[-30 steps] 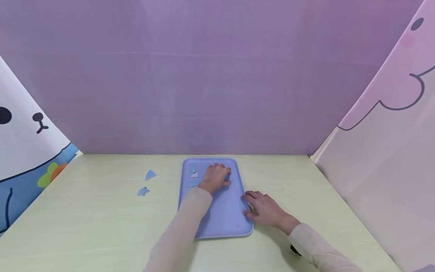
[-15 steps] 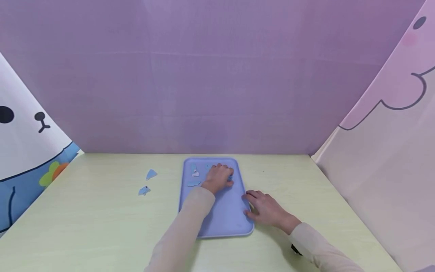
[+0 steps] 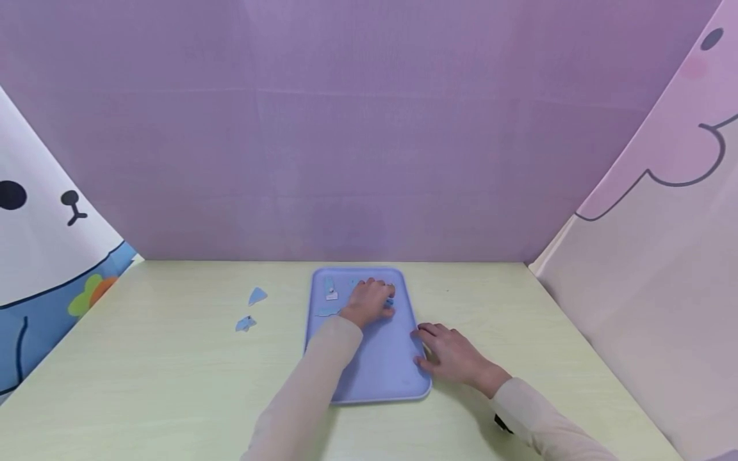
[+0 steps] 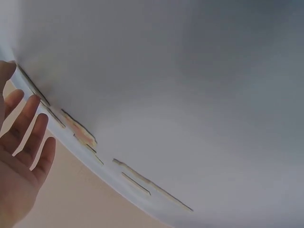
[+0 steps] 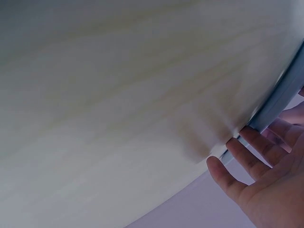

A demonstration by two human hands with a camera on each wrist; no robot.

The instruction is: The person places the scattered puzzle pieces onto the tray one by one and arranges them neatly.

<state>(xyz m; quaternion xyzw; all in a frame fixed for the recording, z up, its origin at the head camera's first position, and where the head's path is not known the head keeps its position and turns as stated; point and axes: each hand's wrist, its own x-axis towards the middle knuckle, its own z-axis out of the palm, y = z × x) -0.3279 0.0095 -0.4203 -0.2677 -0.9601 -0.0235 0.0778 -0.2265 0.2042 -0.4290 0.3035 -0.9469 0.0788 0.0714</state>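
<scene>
My left hand (image 3: 369, 304) reaches over the far right part of a lavender tray (image 3: 380, 365). Its fingers bend lightly over a small light-blue puzzle piece (image 3: 389, 301), part of which shows between thumb and index finger. In the left wrist view the left hand (image 4: 23, 156) has its fingers spread apart, with the thumb tip near the edge of a flat piece (image 4: 34, 86). My right hand (image 3: 455, 355) rests against the tray's right rim, fingertips on the edge and thumb lower down. The right wrist view shows the right hand's fingers (image 5: 223, 178) loosely extended beside the rim.
Other flat light-blue pieces lie in the tray: an upright strip (image 3: 329, 286) and a wavy-edged one (image 3: 327, 312), partly behind my wrist. Left of the tray, a triangular piece (image 3: 257, 295) and a jagged piece (image 3: 245, 323) lie on the pale wooden table (image 3: 173, 358). A purple curtain (image 3: 369, 160) stands behind.
The view shifts slightly. My left fingers move a little at the blue piece, whose visible part changes a bit. My right hand stays at the rim.
</scene>
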